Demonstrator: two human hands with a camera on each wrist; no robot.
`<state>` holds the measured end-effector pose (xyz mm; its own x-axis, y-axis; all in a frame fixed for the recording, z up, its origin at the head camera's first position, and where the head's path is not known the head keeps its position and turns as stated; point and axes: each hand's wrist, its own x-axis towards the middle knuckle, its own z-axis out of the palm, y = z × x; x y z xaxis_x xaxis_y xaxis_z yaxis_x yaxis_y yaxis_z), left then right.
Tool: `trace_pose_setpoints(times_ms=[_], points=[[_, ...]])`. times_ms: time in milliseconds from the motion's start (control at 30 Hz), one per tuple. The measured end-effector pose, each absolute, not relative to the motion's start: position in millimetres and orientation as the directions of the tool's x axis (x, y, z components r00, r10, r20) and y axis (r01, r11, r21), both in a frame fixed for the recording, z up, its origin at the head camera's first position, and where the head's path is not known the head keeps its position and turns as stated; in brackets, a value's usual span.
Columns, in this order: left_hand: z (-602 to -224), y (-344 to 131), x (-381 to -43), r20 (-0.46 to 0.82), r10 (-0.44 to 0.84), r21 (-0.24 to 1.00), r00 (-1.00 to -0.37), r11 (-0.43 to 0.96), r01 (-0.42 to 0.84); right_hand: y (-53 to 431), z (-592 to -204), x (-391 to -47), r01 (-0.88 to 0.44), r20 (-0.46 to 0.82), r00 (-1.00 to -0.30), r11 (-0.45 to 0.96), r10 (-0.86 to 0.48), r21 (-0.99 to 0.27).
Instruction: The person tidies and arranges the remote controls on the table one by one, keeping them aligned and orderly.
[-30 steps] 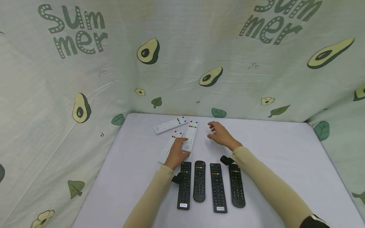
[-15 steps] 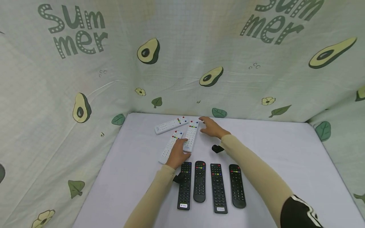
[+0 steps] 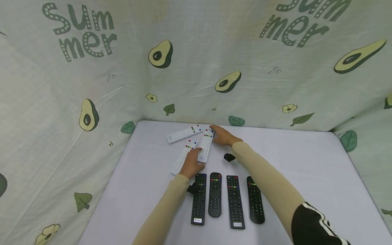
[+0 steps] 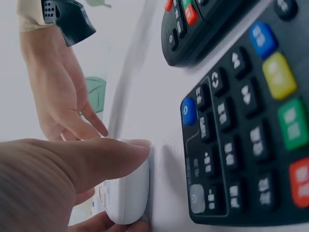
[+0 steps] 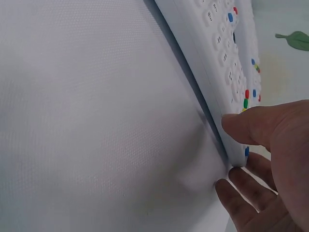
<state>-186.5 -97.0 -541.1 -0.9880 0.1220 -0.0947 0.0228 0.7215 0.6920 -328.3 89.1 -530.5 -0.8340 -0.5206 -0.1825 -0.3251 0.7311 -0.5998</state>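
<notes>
Three white remote controls lie at the far left of the table in the head view. My left hand (image 3: pixel 191 164) holds the near end of the right-hand white remote (image 3: pixel 206 145), thumb on one side and fingers on the other. At that remote's far end is my right hand (image 3: pixel 225 136); in the right wrist view its thumb (image 5: pixel 236 126) touches the side edge and its fingertips meet the end. A second white remote (image 3: pixel 181 160) is partly covered by the left hand. Behind them, a third white remote (image 3: pixel 183 134) lies slanted.
Several black remotes stand in a row nearer the person, among them one black remote (image 3: pixel 199 204) beside the left wrist and another black remote (image 3: pixel 256 207) partly under the right sleeve. A patterned cloth (image 3: pixel 190 61) hangs behind the white table (image 3: pixel 291 156).
My right hand has moved left to the far end of the right-hand white remote and now touches it. The left hand has stayed almost in place at the near end.
</notes>
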Motion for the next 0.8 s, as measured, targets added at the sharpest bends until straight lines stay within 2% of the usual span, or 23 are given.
trace_pose_setpoints(times_ms=[467, 800], points=[[-540.8, -94.9, -195.7, -0.136, 0.146, 0.675, -0.980, 0.738, 0.016, 92.0, -532.2, -327.9, -0.338, -0.163, -0.846, 0.747, -0.508, -0.573], [-537.3, -91.1, -192.2, -0.100, 0.219, 0.673, -0.971, 0.734, 0.096, 109.1, -536.3, -320.9, -0.325, -0.098, -0.886, 0.758, -0.453, -0.566]])
